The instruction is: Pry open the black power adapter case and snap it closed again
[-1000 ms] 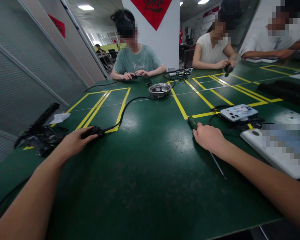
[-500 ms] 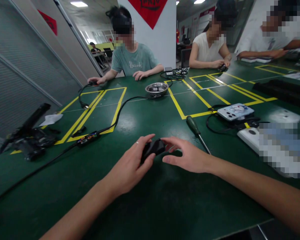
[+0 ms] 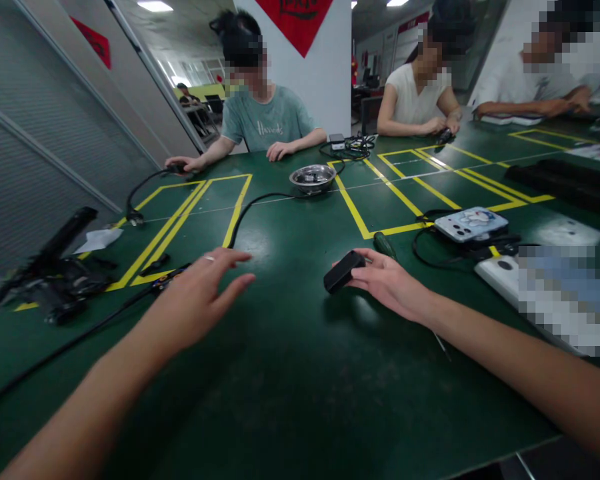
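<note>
Between the thumb and fingers of my right hand [image 3: 393, 283] is a small black box-shaped piece [image 3: 344, 272], tilted and held above the table. Its exact kind I cannot make out. My left hand [image 3: 200, 293] is open and holds nothing, its fingers apart, over the left part of the green table [image 3: 280, 387]. Close by that hand runs a black cable [image 3: 70, 343] with a dark inline unit [image 3: 166, 280] on it, partly covered by the hand. A screwdriver with a green handle [image 3: 384, 245] lies behind my right hand, its shaft mostly hidden by my forearm.
A metal bowl [image 3: 313, 179] with small dark parts stands mid-table. Yellow tape [image 3: 357, 207] marks boxes. At right lie a phone [image 3: 471, 223] and a white device [image 3: 503, 280]; at left, black gear [image 3: 63, 287]. Across the table a person's hand [image 3: 185, 165] holds a black corded object.
My left hand has let go of the black piece and moved left. My right hand has taken it and moved slightly. Across the table, the person's hand with the corded object has shifted left.
</note>
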Action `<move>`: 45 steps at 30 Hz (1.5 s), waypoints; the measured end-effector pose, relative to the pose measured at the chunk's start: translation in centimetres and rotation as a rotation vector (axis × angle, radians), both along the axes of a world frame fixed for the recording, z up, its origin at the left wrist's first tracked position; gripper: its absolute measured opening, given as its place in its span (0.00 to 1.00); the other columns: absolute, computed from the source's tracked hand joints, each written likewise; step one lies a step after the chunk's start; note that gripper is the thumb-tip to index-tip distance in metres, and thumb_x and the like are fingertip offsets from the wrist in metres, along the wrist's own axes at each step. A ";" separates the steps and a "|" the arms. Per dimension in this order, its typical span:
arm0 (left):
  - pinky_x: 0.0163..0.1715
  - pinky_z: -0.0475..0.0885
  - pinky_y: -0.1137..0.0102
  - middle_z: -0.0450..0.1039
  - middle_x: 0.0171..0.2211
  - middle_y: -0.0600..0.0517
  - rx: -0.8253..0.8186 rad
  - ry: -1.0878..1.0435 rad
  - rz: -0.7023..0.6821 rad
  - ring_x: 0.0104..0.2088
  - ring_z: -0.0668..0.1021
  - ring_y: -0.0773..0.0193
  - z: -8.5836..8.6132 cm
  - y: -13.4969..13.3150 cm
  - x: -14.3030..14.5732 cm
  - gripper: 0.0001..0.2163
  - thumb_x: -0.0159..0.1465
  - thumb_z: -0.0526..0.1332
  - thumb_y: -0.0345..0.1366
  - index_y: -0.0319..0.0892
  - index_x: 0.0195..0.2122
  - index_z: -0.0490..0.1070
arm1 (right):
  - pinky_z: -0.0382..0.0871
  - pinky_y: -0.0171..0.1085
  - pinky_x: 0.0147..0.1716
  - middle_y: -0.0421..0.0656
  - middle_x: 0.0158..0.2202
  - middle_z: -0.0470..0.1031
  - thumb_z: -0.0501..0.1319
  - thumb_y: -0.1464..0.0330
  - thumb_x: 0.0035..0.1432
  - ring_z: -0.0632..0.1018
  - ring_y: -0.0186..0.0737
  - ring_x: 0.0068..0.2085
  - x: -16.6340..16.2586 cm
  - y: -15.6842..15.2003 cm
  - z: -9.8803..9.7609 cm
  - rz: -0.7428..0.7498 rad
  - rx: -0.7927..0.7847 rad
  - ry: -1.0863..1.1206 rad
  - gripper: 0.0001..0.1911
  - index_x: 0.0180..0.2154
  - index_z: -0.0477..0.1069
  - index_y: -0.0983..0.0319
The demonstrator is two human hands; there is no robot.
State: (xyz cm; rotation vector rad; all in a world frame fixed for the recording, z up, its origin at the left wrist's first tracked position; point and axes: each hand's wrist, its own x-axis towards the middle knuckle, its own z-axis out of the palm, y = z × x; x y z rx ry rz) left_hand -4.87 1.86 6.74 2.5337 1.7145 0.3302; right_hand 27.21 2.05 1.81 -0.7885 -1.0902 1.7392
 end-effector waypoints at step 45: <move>0.27 0.59 0.76 0.74 0.36 0.48 0.108 0.258 0.630 0.30 0.72 0.59 -0.9 0.6 -17.0 0.33 0.61 0.49 0.62 0.43 0.58 0.65 | 0.68 0.44 0.45 0.52 0.51 0.71 0.55 0.61 0.63 0.72 0.48 0.50 -18.6 6.4 1.0 0.062 1.446 -1.336 0.20 0.52 0.67 0.66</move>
